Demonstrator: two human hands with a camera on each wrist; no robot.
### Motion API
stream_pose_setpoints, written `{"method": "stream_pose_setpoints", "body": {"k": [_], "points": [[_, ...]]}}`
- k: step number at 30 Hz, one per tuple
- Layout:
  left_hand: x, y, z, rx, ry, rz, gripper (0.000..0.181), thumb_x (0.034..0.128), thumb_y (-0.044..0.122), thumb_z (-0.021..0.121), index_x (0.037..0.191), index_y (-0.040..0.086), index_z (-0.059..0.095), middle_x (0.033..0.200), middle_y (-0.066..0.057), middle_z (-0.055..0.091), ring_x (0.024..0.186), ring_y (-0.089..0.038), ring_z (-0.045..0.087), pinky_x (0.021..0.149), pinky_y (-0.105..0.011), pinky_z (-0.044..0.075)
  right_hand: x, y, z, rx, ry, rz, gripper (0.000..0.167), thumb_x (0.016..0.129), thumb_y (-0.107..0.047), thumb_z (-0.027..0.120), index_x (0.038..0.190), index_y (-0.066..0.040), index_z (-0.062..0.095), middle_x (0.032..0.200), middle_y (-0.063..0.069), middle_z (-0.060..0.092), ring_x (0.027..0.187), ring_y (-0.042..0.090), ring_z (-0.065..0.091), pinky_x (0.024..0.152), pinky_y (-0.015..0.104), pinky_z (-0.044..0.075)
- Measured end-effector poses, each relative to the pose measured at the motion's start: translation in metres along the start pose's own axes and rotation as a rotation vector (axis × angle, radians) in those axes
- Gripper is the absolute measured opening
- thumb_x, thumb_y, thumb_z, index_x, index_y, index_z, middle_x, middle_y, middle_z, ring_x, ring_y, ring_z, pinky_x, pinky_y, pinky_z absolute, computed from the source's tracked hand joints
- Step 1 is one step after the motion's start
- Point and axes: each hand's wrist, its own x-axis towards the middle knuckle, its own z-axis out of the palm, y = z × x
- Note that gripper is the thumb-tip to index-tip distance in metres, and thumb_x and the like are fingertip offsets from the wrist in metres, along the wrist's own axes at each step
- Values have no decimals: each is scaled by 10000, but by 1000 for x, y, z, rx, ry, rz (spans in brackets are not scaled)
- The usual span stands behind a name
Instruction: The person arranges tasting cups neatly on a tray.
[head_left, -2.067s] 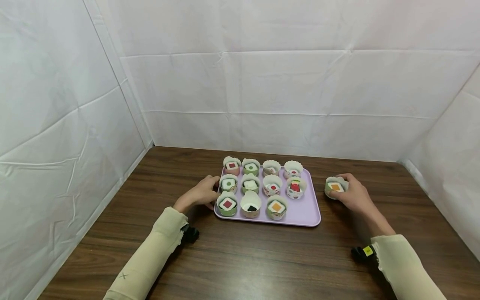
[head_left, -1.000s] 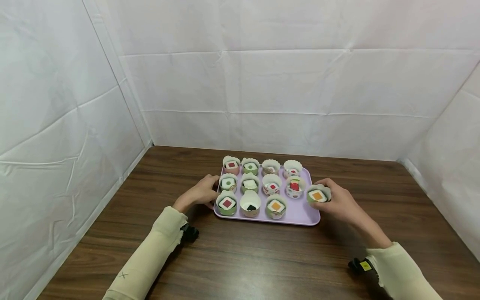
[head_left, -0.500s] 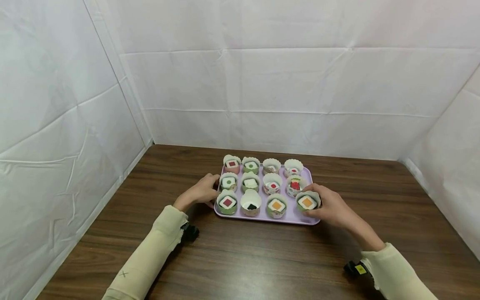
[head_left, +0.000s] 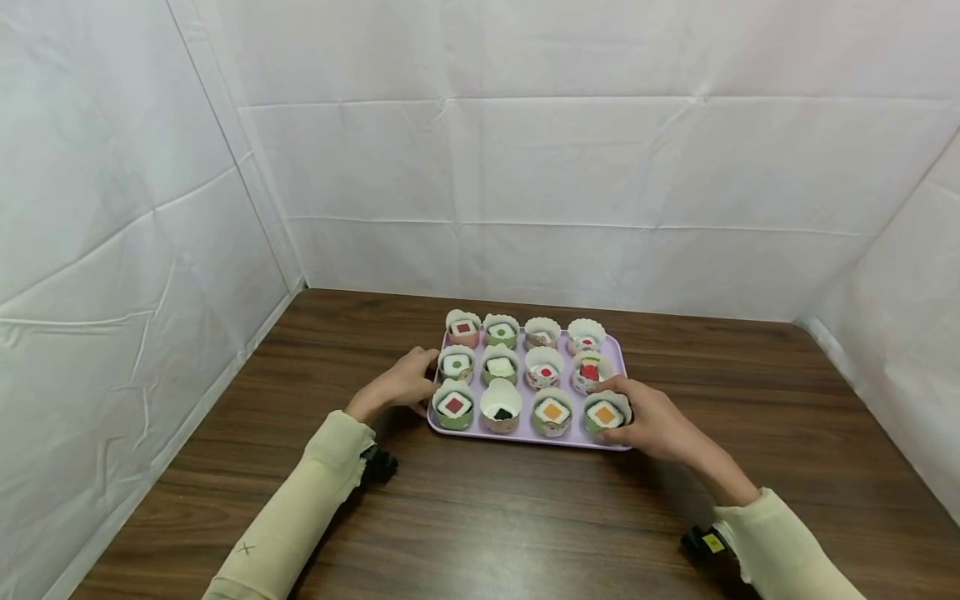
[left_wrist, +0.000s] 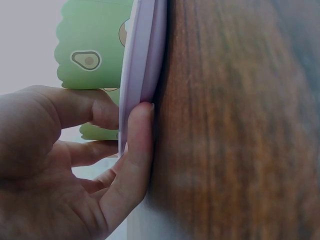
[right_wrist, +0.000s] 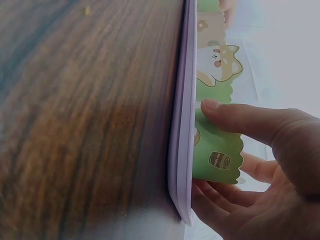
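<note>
A lilac tray (head_left: 491,435) bears rows of paper baking cups, each with a small sushi-like or candy-like piece inside. At the front right corner, my right hand (head_left: 651,419) holds a green cup (head_left: 606,411) with a white and orange square piece in it. In the right wrist view the thumb and fingers stand around that green cup (right_wrist: 217,147), whose base is at the tray surface. My left hand (head_left: 401,383) pinches the tray's left rim; in the left wrist view its fingers lie on both sides of the lilac rim (left_wrist: 137,65).
Beside the held cup stands another green cup (head_left: 552,412) with an orange-centred piece. A cup with a red strawberry-like piece (head_left: 590,372) is just behind. The tray lies on a dark wooden table (head_left: 480,517), with white cloth walls (head_left: 570,167) behind and at the sides.
My right hand has carried the green cup leftward from the table beside the tray to the tray's front right corner. The left hand has stayed at the tray's left rim.
</note>
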Motion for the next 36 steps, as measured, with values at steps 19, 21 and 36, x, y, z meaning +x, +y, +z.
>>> {"method": "stream_pose_setpoints", "body": {"k": [19, 21, 36], "points": [[-1, 0, 0, 0, -4, -20, 461, 947, 25, 602, 1395, -31, 511, 1299, -238, 432, 984, -339, 594, 567, -320, 647, -2, -1, -11, 41, -107, 45, 681, 820, -298, 885, 1364, -76, 539, 1291, 198, 664, 1107, 284, 637, 893, 422, 563], [-1, 1, 0, -3, -3, -19, 451, 943, 22, 602, 1383, -33, 518, 1299, -239, 433, 977, -337, 597, 567, -321, 647, -3, 0, -15, 56, -117, 59, 689, 828, -317, 877, 1367, -73, 523, 1281, 202, 665, 1119, 305, 649, 905, 456, 586], [-1, -1, -1, -12, -13, -4, 442, 935, 7, 582, 1370, -38, 515, 1312, -256, 427, 986, -345, 599, 576, -339, 652, 3, -9, -43, 110, -23, 40, 716, 872, -320, 841, 1405, 3, 488, 1207, 207, 662, 1146, 383, 664, 964, 552, 599]]}}
